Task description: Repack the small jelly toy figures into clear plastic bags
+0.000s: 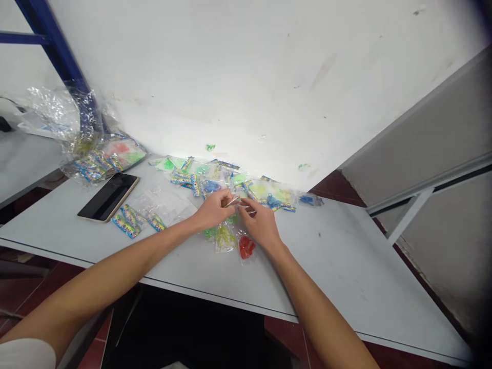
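My left hand (215, 210) is closed, its thumb and fingers pinching the edge of a small clear plastic bag (232, 201). My right hand (261, 224) meets it from the other side, with curled fingertips at the same bag; the fingers partly hide what is inside. Just below the hands lie a bag of yellow-green pieces (225, 239), a bag with a red piece (246, 247) and some green pieces (209, 232). Behind them spreads a row of clear bags with green, blue and yellow contents (211, 185) and colourful printed labels.
A smartphone (108, 197) lies on the grey table (323, 251) at left. Beside it are several printed label strips (126, 226) and clear empty bags (165, 202). A big plastic bag of packets (98, 159) stands farther left. A white wall (230, 77) rises behind.
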A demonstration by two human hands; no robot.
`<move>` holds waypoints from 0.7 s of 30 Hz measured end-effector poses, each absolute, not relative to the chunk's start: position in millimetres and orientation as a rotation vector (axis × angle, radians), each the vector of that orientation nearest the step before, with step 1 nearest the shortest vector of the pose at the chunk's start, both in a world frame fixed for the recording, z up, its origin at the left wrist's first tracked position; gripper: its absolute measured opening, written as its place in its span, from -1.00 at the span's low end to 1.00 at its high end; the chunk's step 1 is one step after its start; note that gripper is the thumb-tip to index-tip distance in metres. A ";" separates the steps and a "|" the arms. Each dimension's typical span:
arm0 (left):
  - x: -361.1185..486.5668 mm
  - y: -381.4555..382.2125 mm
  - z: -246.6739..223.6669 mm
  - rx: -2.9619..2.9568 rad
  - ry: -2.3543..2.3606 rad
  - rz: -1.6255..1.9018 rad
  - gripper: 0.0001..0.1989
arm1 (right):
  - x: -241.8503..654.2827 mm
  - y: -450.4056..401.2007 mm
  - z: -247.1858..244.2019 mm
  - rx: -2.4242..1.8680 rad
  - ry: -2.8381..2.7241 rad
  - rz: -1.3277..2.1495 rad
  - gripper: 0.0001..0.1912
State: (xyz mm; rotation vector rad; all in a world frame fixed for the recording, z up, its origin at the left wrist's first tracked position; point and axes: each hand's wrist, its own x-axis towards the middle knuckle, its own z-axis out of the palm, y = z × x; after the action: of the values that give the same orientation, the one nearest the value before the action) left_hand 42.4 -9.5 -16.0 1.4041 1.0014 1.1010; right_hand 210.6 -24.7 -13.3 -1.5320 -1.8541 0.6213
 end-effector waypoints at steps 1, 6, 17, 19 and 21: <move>42.0 -9.8 -15.6 1.462 0.985 1.093 -0.71 | 210.0 -24.9 -13.9 -1.524 -1.817 0.649 -0.68; 40.9 -8.7 -16.7 1.636 0.954 1.059 -0.71 | 208.3 -26.8 -11.9 -1.385 -1.703 0.686 -0.71; 38.1 -7.7 -13.4 1.426 0.835 0.976 -0.72 | 207.7 -24.2 -8.6 -1.302 -1.455 0.874 -0.77; 38.5 -8.7 -13.5 1.343 0.796 0.985 -0.77 | 207.4 -23.8 -8.9 -1.282 -1.424 0.907 -0.76; 38.9 -10.2 -13.4 1.266 0.755 0.995 -0.76 | 207.8 -23.7 -9.2 -1.278 -1.420 0.913 -0.76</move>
State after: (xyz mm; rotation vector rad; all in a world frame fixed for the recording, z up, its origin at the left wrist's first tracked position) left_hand 38.9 -10.2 -13.4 1.2659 0.7552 0.9948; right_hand 207.8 -23.7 -9.2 -1.2778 -1.4201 0.9134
